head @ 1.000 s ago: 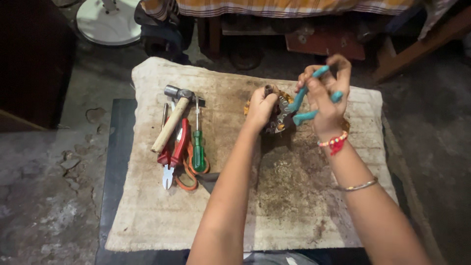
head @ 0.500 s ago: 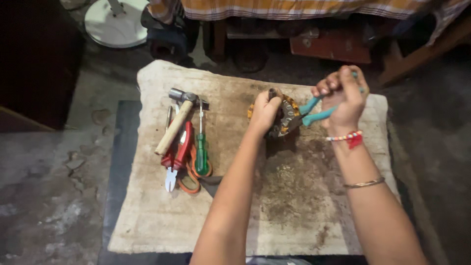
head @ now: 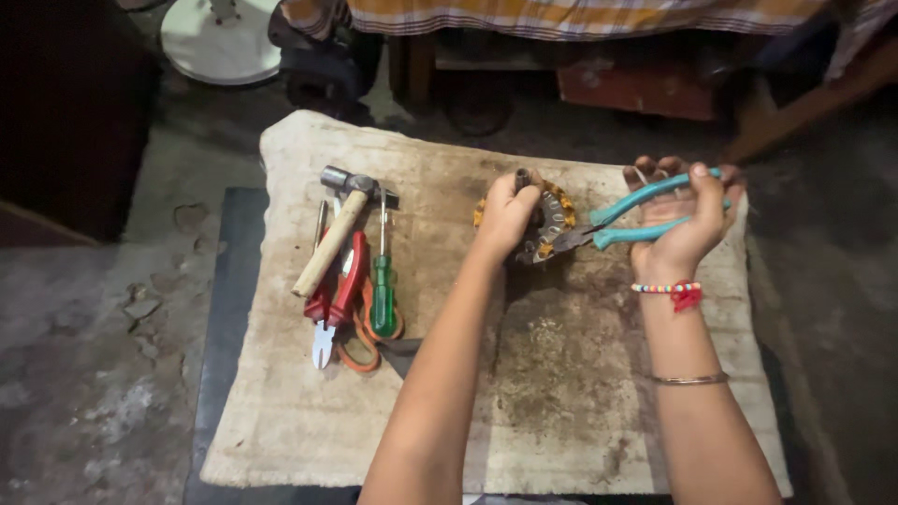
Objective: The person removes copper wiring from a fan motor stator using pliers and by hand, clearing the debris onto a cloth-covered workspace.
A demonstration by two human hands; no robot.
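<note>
My left hand (head: 506,214) grips a round metal stator with yellowish windings (head: 552,221), holding it down on the dirty cloth (head: 449,402). My right hand (head: 681,221) squeezes teal-handled pliers (head: 636,213) whose jaws reach into the right side of the stator. Beaded bracelets sit on my right wrist, and a thin bangle sits farther down that forearm.
On the cloth's left lie a wooden-handled hammer (head: 339,230), red-handled cutters (head: 337,292), a green-handled screwdriver (head: 383,281) and orange-handled scissors (head: 367,344). The cloth covers a dark low table (head: 223,309). A white fan base (head: 221,39) and furniture stand behind on the floor.
My right hand has lowered and swung right, bringing the pliers from upright to nearly level, with the jaws at the stator. The left hand stays on the stator.
</note>
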